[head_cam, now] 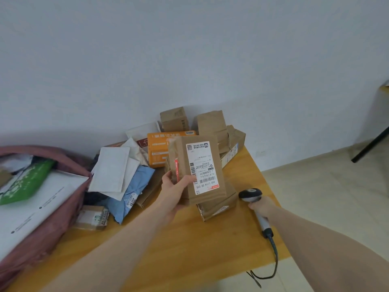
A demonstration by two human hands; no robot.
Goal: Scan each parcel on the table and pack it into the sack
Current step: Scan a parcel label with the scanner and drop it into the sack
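Observation:
My left hand (175, 189) grips a flat brown cardboard parcel (196, 165) by its lower left edge, holding it upright above the table with its white barcode label facing me. My right hand (260, 206) holds a grey barcode scanner (251, 194) by the handle, its dark head pointing left toward the parcel's lower right corner. The pink sack (52, 207) lies open at the left, with a green packet and white mailers inside. More parcels sit piled on the wooden table (189, 245).
Behind the held parcel are an orange box (160, 148), brown boxes (174, 119) and a carton (233, 142) against the wall. White mailers (111, 169), a blue bag (134, 192) and a small box (92, 217) lie by the sack. The scanner cable hangs off the table's right edge.

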